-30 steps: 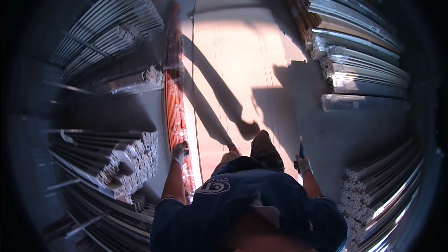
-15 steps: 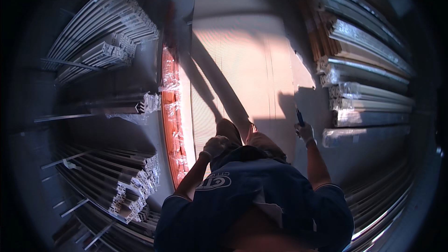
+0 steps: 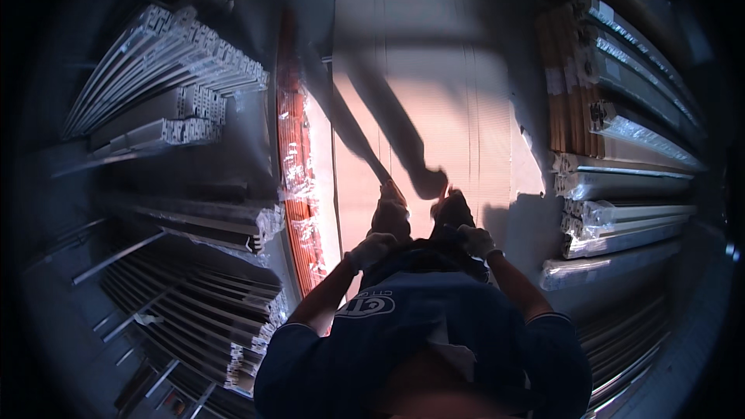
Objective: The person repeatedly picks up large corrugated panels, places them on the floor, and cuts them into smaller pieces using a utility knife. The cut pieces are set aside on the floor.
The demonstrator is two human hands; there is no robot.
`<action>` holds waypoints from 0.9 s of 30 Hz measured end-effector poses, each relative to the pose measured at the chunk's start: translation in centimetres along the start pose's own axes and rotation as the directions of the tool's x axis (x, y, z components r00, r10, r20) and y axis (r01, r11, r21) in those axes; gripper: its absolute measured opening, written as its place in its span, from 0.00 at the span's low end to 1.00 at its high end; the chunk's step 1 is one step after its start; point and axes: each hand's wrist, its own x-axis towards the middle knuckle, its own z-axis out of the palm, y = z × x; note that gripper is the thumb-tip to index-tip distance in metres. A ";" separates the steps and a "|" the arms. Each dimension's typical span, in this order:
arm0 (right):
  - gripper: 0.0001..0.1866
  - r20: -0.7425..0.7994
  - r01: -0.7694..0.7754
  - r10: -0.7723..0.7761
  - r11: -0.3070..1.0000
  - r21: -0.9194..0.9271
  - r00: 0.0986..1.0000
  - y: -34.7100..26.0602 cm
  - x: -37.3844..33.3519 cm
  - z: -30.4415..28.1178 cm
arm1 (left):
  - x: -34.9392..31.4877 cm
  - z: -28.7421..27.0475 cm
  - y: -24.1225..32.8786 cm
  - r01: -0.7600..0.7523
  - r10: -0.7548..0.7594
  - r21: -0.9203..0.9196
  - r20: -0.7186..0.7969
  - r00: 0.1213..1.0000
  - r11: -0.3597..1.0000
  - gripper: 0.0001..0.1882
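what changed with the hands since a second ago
The left hand left the orange bundle on the left and came in to the waist. The right hand swung in from the right side to the waist too; whether it still holds the thin tool is unclear. The racks of profiles are as before.

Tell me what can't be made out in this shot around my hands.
- Head view: what the right hand holds, if anything; motion blur and shadow hide its grip.
- Head view: whether the left hand holds anything; blurred, fingers curled at the waist.
- Head view: the shoes are smeared by motion.
- Head view: the lower left rack is too dark for detail.
- Head view: the profile stacks on the right bend into the dark rim.
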 end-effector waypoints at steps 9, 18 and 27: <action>0.15 0.566 -0.577 0.122 0.234 0.782 0.816 1.7 6.1 -16.7 | 6.2 -11.5 8.9 0.487 -0.516 -0.477 0.081 0.853 0.732 0.12; 0.26 0.717 -0.714 -0.015 0.087 0.695 0.697 5.2 11.6 -28.7 | 13.2 -20.2 11.9 0.610 -0.652 -0.667 0.239 0.719 0.428 0.14; 0.11 0.419 -0.476 0.242 0.275 0.835 0.875 13.3 28.3 -36.8 | 25.9 -47.7 -4.9 0.405 -0.566 -0.495 -0.233 0.791 0.769 0.14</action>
